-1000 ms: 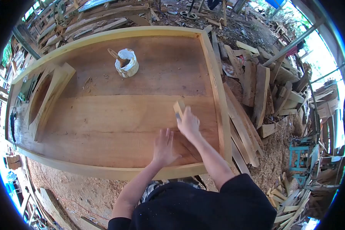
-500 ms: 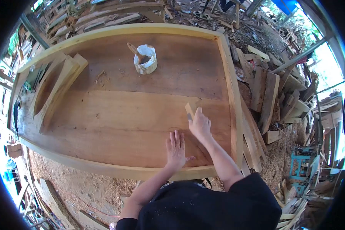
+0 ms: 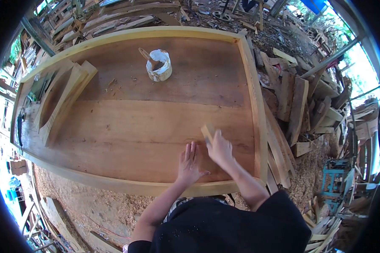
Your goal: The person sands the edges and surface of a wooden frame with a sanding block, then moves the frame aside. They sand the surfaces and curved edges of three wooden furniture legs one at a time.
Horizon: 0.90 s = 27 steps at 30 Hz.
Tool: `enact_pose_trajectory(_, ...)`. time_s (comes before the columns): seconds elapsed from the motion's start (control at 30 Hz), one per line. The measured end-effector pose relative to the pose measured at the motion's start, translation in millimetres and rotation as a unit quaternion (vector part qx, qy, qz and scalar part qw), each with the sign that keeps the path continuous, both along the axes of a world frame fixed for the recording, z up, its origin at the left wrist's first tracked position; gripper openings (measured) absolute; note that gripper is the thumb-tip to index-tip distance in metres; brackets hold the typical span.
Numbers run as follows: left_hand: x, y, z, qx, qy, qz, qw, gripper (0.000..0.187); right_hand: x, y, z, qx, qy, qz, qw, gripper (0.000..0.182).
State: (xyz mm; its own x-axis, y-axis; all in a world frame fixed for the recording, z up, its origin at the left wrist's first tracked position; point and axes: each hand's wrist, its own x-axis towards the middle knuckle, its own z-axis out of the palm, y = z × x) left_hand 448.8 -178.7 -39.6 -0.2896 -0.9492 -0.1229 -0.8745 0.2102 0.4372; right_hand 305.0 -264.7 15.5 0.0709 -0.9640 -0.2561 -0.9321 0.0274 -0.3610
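While resting left hand point(image 3: 190, 166), extended flat, on wooden panel point(image 3: 131, 126) | gripping pale block point(image 3: 205, 131) in right hand point(image 3: 220, 148), near left hand | showing brush point(image 3: 145, 54) leaning inside white pot point(image 3: 161, 76) beyond

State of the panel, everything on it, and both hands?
Brown rimmed wooden panel: dotted with debris.
White round tub: upright, uncovered, smeared.
Wooden-handled tool: leaning in the tub.
Curved pale wooden pieces: lying at the panel's left end.
Left hand: open, palm down on the panel.
Pale rectangular block: held, blurred; panel contact unclear.
Right hand: grip closed around the block.
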Motion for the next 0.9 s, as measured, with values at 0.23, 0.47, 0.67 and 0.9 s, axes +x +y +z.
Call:
enact_pose_trajectory(0.23, -3, -3, 9, 0.041, -0.009, 0.011, 0.999, 0.129, 0, -83, -12, -0.084, -0.034, -0.053, 0.994, 0.041)
enact_pose_trajectory(0.47, -10, -3, 9, 0.06, -0.038, 0.023, 0.997, 0.129, -29, -48, -2, -0.03, -0.038, -0.064, 0.997, 0.038)
enact_pose_trajectory(0.67, -6, 1, -7, 0.02, -0.001, 0.024, 1.0, 0.129, -76, 14, 7, -0.01, 0.015, -0.127, 0.992, 0.04)
enact_pose_trajectory(0.9, -13, 0, 17, 0.044, -0.006, 0.041, 0.998, 0.116, -79, -168, -19, -0.123, 0.033, -0.104, 0.986, 0.045)
